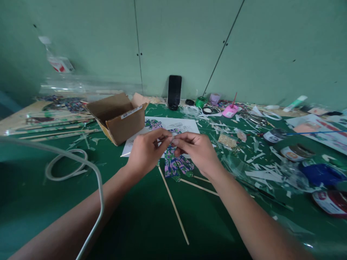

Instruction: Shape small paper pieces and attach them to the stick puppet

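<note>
Patterned paper cutout (pixel 177 164), purple, green and blue, sits in the middle of the green table (pixel 151 224), its upper edge pinched by both hands. The left hand (pixel 146 150) and right hand (pixel 197 150) are closed, thumbs and forefingers meeting tip to tip above it. A thin wooden stick (pixel 175 207) runs from under the left hand toward the near edge; whether it is gripped cannot be told. Behind the hands lie a white printed sheet (pixel 187 124) and an open cardboard box (pixel 119 117). White paper scraps (pixel 257 173) litter the right side.
</note>
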Demonstrator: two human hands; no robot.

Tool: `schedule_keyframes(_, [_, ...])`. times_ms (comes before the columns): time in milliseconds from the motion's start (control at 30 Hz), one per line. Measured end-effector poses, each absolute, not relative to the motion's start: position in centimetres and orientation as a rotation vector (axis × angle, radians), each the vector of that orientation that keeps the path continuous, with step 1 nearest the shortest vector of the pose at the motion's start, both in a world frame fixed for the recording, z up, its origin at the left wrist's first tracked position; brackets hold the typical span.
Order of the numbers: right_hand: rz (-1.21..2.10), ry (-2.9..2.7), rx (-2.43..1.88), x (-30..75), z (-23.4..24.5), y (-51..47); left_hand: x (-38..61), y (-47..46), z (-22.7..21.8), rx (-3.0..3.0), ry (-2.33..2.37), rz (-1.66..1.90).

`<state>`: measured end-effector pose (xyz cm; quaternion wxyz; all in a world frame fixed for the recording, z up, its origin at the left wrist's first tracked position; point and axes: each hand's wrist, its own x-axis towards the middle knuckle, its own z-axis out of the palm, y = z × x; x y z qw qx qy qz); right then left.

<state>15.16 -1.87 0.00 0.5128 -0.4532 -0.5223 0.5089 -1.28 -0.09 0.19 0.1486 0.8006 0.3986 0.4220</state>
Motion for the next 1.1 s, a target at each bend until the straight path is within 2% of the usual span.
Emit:
schedule_keyframes(400, [1.194, -1.347, -1.009, 15.35, -0.33, -1.83, -1.16, 0.02, 0.26, 2.084, 1.057, 1.189])
schedule_keyframes(700, [0.969, -1.493, -1.120, 15.10, 0.36, -2.48, -1.13, 0.11, 0.26, 2.063, 1.046, 1.185])
schedule_keyframes(1100, [0.893, -1.546, -1.108, 15.11, 0.05, -2.46, -1.01, -0.21, 0.68, 2.079, 1.059, 1.146])
